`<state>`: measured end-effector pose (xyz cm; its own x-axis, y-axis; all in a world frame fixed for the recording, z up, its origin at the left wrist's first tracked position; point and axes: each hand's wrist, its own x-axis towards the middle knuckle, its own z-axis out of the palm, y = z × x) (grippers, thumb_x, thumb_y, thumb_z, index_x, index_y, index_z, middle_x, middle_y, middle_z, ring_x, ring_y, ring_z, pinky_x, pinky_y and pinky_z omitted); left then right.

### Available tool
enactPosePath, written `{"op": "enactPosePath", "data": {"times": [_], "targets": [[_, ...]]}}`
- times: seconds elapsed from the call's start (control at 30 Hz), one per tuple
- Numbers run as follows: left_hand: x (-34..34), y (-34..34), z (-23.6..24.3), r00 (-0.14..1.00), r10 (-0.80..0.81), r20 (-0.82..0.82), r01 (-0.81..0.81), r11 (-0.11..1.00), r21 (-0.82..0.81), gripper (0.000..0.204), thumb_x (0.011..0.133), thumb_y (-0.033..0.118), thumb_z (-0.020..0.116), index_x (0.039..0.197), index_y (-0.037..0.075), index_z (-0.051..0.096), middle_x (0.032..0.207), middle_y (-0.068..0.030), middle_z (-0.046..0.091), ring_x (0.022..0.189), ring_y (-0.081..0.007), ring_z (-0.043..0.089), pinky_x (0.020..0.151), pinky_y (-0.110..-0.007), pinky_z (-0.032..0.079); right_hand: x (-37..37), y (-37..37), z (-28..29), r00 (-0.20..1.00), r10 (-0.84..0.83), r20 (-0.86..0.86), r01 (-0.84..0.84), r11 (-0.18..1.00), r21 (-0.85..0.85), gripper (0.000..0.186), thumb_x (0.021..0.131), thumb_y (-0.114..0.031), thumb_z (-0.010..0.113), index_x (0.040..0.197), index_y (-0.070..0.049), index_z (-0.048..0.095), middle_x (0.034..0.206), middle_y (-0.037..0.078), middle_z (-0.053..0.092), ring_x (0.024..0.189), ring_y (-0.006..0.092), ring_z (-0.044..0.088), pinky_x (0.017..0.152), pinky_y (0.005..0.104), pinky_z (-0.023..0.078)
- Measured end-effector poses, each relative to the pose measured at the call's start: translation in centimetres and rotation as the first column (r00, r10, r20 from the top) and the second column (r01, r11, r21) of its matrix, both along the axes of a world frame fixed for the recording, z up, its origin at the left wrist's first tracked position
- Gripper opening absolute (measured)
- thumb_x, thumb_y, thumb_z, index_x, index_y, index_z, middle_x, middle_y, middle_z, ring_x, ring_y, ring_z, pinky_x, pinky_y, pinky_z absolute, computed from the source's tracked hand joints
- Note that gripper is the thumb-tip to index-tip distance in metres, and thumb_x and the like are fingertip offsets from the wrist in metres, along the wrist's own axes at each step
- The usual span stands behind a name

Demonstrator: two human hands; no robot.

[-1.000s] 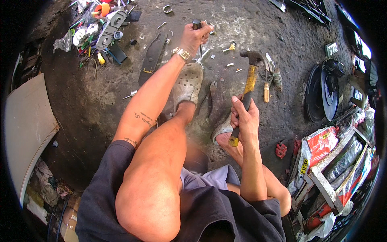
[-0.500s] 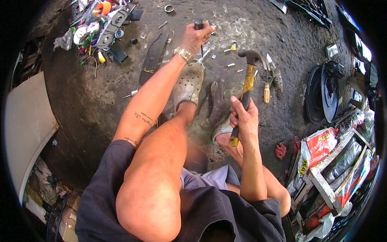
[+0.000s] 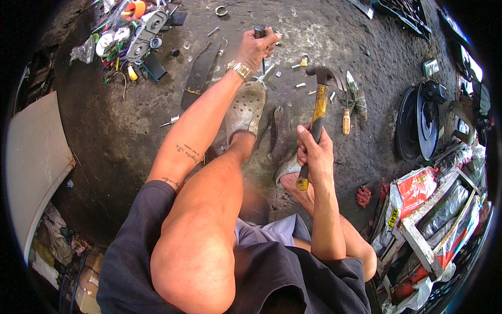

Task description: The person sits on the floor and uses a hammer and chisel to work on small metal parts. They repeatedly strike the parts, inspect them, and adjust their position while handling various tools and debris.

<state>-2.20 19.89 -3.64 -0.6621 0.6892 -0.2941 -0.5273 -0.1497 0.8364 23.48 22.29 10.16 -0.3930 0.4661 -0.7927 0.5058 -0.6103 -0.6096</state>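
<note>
At the far left, a heap of scrap (image 3: 149, 32) lies on the grimy floor (image 3: 125, 133), with a long dark strip (image 3: 203, 69) right of it. Your left grip (image 3: 254, 48) is clenched around a dark-handled tool (image 3: 259, 32) standing nearly upright, its shaft pointing down by a small pale piece (image 3: 266, 73) just beyond the toe of your clog (image 3: 249, 102); whether the tip touches that piece you cannot tell. Rusty pliers (image 3: 281, 131) lie right of the clog. Your right grip (image 3: 317, 150) wraps the handle of a hammer (image 3: 319, 102), head pointing far. Right of that lies a wooden-handled screwdriver (image 3: 346, 121).
</note>
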Motion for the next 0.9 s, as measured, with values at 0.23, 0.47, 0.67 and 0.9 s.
{"op": "enactPosePath", "data": {"times": [0.23,0.47,0.67,0.9], "targets": [[0.3,0.2,0.8,1.0,-0.01,-0.004,0.01,1.0,-0.024,0.027,0.087,0.016,0.075,0.069,0.012,0.056,0.059,0.0058,0.047,0.049,-0.0047,0.039,0.046,-0.025,0.03,-0.3,0.1,0.1,1.0,0.013,0.01,-0.013,1.0,-0.011,0.024,0.097,-0.023,0.07,0.101,-0.006,0.055,0.067,-0.002,0.048,0.046,0.0045,0.04,0.041,0.0219,0.031],[2.1,-0.6,-1.0,1.0,0.018,-0.017,-0.02,0.995,-0.1,0.024,0.087,0.015,0.074,0.07,0.012,0.057,0.06,0.006,0.047,0.049,-0.0045,0.038,0.046,-0.024,0.03,-1.2,0.0,0.6,0.999,0.032,0.014,-0.032,0.999,0.002,0.023,0.098,-0.022,0.069,0.104,-0.006,0.055,0.069,-0.002,0.048,0.047,0.0037,0.04,0.042,0.0216,0.031],[0.3,-0.8,1.9,0.997,0.06,-0.041,-0.059,0.998,0.01,0.028,0.088,0.014,0.072,0.066,0.012,0.056,0.057,0.0056,0.046,0.049,-0.0052,0.038,0.047,-0.025,0.03,-1.2,-0.1,0.9,0.995,0.092,0.043,-0.093,0.995,0.027,0.023,0.098,-0.022,0.069,0.105,-0.005,0.055,0.07,-0.002,0.048,0.047,0.0041,0.04,0.042,0.0218,0.032],[0.2,-0.7,0.5,0.998,0.047,0.03,-0.047,0.999,0.006,0.027,0.087,0.01,0.073,0.069,0.013,0.053,0.061,0.0074,0.045,0.052,-0.0031,0.038,0.047,-0.023,0.029,-1.0,-0.6,0.3,0.993,0.114,0.043,-0.115,0.993,0.028,0.023,0.098,-0.023,0.068,0.105,-0.006,0.055,0.069,-0.003,0.048,0.047,0.0045,0.041,0.042,0.0221,0.032]]}}
